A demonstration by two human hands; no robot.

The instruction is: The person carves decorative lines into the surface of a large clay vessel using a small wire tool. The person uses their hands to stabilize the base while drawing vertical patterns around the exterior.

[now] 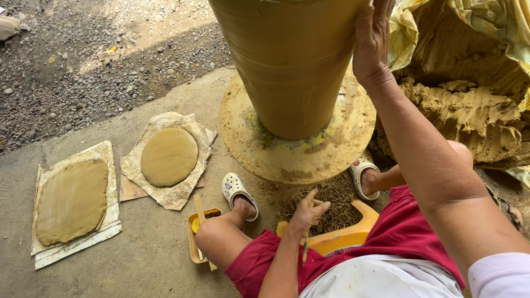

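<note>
A: Where's the pot?
B: Big clay pot [290, 66] stands on a round wheel [342, 149], far centre. Right hand [371, 41] flat w/ fingers spread on its right wall.
A: Left hand?
B: Left hand [308, 212] near, fingers pinched on a thin stick [305, 248].
A: Containers?
B: Yellow tub [194, 234] by the knee; paddle [200, 212] in it, contents unclear.
</note>
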